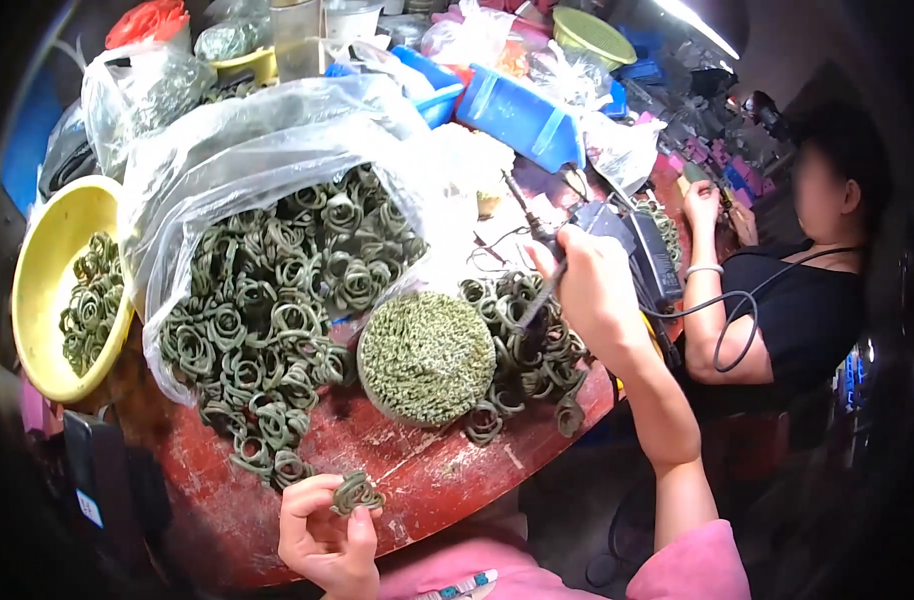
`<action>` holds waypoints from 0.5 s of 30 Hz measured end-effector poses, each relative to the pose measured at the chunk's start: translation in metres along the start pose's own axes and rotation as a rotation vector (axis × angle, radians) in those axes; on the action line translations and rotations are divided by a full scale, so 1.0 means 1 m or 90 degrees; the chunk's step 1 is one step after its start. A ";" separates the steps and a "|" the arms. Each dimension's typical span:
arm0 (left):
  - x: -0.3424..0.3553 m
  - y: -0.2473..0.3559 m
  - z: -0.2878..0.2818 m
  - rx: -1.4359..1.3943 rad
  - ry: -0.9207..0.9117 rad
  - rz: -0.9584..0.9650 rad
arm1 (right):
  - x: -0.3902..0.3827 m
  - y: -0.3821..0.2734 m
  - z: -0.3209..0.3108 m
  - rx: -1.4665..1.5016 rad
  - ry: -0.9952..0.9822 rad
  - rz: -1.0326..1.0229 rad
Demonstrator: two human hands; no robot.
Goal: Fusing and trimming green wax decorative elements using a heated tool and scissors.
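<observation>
Near the table's front edge, my left hand (327, 535) pinches a small dark green ring coil (357, 493) between thumb and fingers. My right hand (595, 285) is raised over the table's right side, its fingers closed around a slim dark rod-like tool (525, 208); its grip is partly hidden. Below that hand lies a heap of green ring coils (517, 345). Beside the heap stands a round pad (427, 357) with a rough, pale green top. A larger pile of ring coils (267, 290) spills from an open clear plastic bag (247, 130) on the left.
A yellow basin (37, 300) with more green pieces stands at the far left of the red table (417, 495). Blue trays (522, 115) and plastic bags crowd the back. A dark box (652, 255) and a black cable (742, 300) lie right, near a person (777, 290) working with both hands.
</observation>
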State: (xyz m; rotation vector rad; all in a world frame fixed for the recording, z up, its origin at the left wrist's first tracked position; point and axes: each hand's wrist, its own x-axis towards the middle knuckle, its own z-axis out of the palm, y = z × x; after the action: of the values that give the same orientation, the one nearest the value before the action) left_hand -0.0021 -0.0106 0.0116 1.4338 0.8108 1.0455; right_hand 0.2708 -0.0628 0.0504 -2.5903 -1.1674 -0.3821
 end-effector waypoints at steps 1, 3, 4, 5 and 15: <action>-0.001 -0.003 -0.005 0.019 -0.041 0.011 | 0.001 0.003 0.002 0.011 -0.008 -0.011; -0.003 -0.001 -0.005 0.032 -0.049 -0.014 | -0.001 0.009 0.005 0.030 -0.003 -0.044; -0.003 -0.001 -0.006 0.050 -0.055 -0.046 | -0.001 0.011 0.004 0.029 0.002 -0.041; -0.005 -0.006 -0.009 0.043 -0.073 -0.067 | -0.003 0.012 0.004 0.014 0.010 -0.049; -0.006 -0.021 -0.008 -0.021 0.006 -0.049 | -0.087 -0.032 -0.020 0.278 0.061 0.026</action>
State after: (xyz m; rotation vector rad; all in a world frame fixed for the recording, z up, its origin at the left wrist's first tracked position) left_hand -0.0096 -0.0102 -0.0098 1.3606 0.8450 1.0032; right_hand 0.1882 -0.1095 0.0435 -2.1894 -1.0286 -0.2108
